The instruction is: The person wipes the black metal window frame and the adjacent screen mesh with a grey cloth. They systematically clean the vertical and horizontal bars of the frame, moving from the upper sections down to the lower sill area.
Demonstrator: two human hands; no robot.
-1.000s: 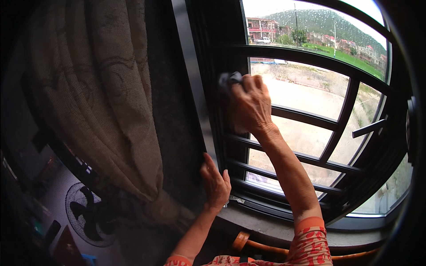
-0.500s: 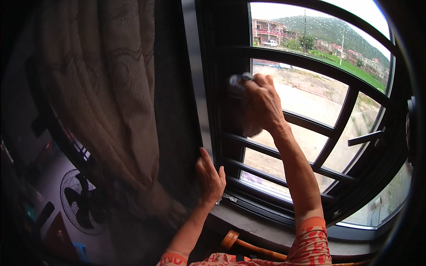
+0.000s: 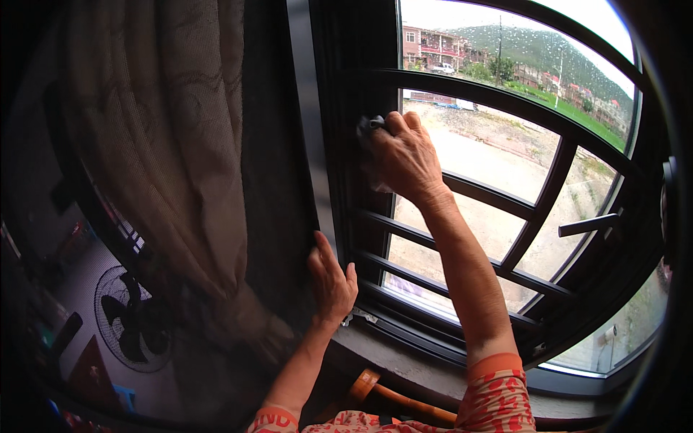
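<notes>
Beside the barred window (image 3: 482, 94), the right hand (image 3: 406, 155) is closed around what seems a greyish cloth (image 3: 366, 131) at the dark frame (image 3: 361, 43), probably bunched for firm control, while the left hand (image 3: 333, 283), loosely open and gripping nothing visible, rests by the grey edge (image 3: 323, 180), perhaps for steadying.

Your right forearm (image 3: 473, 274) slants up and to the left from the lower edge, ending in a raised right hand (image 3: 406, 157). Its back is turned toward you, the knuckles are bent high, and the fingers are curled tightly, their tips hidden. Your left forearm (image 3: 299, 372) leans up and to the right. The left hand (image 3: 333, 285) sits lower, loosely spread, index finger (image 3: 326, 249) pointing up, thumb (image 3: 351, 274) standing apart, the remaining fingers slightly bent.
</notes>
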